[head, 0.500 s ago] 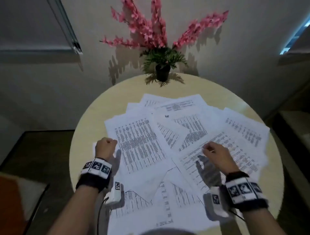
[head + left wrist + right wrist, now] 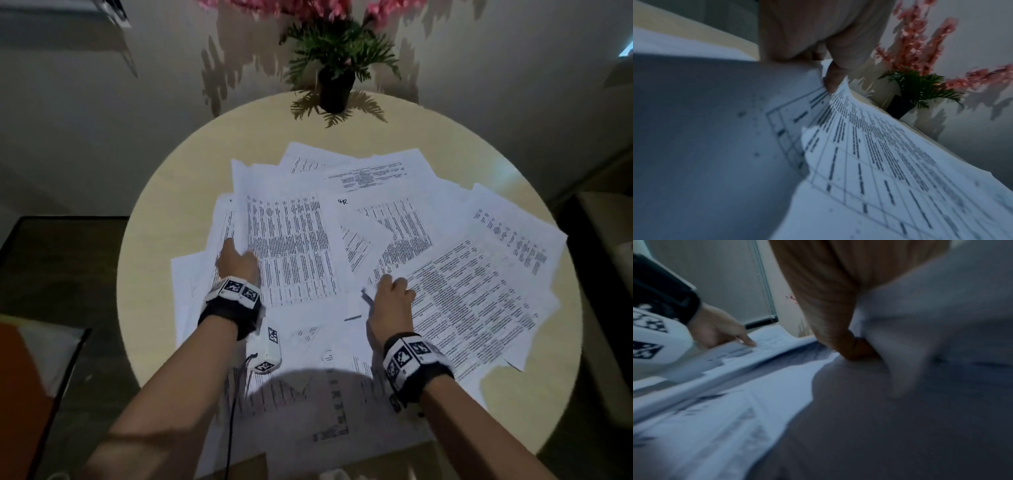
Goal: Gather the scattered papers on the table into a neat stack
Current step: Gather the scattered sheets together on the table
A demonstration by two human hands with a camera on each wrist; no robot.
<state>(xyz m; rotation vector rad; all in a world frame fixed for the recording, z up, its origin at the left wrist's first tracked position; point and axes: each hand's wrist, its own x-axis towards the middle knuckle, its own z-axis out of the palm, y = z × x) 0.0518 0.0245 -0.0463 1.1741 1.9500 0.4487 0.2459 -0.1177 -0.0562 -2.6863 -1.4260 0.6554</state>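
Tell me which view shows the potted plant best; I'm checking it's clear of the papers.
The left wrist view: the potted plant shows whole, pot to pink flowers, beyond the papers. The head view crops its flowers at the top edge. The right wrist view doesn't show it.

The head view looks steeply down from above the near edge of the round table [image 2: 164,192], taking in the whole top, with the potted plant [image 2: 335,85] at 12 o'clock. The left wrist view skims just above the printed sheets [image 2: 879,162], facing that same potted plant [image 2: 900,105]. The right wrist view sits equally low over the papers [image 2: 735,402], facing toward 9 o'clock, and shares the left hand [image 2: 715,331] with the head view.
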